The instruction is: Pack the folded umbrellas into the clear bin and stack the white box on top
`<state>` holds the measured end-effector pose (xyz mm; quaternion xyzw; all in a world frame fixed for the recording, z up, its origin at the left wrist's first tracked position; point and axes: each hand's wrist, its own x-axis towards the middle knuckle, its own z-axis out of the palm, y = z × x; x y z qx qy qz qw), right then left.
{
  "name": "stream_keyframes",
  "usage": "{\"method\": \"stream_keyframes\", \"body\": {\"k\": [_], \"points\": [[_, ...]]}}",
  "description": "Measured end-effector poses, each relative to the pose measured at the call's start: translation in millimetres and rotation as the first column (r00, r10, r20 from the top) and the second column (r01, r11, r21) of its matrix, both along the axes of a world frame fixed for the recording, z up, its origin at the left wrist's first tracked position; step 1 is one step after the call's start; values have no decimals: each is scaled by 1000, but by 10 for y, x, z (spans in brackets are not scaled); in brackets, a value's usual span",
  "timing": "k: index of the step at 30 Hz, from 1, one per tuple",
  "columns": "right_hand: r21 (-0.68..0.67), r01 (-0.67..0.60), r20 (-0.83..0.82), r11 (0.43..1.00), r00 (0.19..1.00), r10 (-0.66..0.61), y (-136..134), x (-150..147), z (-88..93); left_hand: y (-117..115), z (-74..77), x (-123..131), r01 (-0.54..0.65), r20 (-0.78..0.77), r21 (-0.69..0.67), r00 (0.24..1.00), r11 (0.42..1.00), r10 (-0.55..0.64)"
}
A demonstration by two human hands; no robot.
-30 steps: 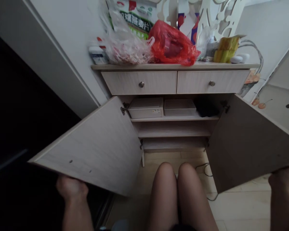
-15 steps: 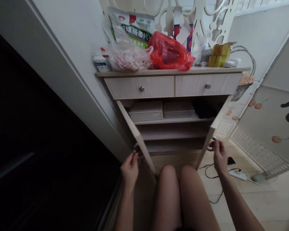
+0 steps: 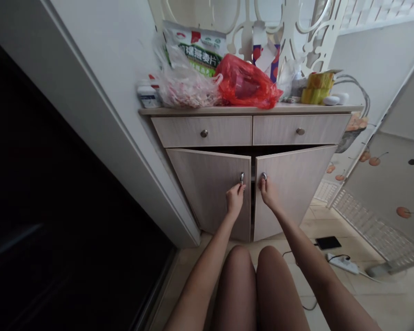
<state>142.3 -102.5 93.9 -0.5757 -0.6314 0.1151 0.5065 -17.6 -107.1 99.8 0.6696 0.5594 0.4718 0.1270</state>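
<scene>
My left hand (image 3: 235, 199) is closed on the metal handle (image 3: 242, 176) of the left cabinet door (image 3: 207, 184). On the right cabinet door (image 3: 293, 184), my right hand (image 3: 269, 191) grips the matching handle (image 3: 264, 176). Both doors stand slightly ajar, with a narrow dark gap between their inner edges and along their tops. The shelves inside are almost wholly hidden. Just above the doors are two shut drawers, the left drawer (image 3: 179, 132) and the right drawer (image 3: 279, 131), each with a round knob.
Atop the cabinet (image 3: 248, 110) sit a red plastic bag (image 3: 244, 82), a clear bag (image 3: 189, 87), an oatmeal packet (image 3: 200, 46) and yellow packs (image 3: 317, 87). A power strip (image 3: 343, 263) and a black phone-like device (image 3: 328, 242) lie on the floor at right. A wall flanks the left.
Both doors have swung inward from wide open to nearly closed, the hands moving together toward the middle with the handles. The boxes and shelves inside have gone from sight.
</scene>
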Motion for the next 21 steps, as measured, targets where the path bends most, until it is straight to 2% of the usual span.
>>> {"method": "stream_keyframes", "body": {"k": [9,21], "points": [[3,-11,-7,1000,1000,11,485,-98,26,373,81,176,-14,-83,-36,996,999,11],[-43,2,-7,999,1000,-2,781,-117,100,655,156,254,-29,-141,-94,990,995,16]]}}
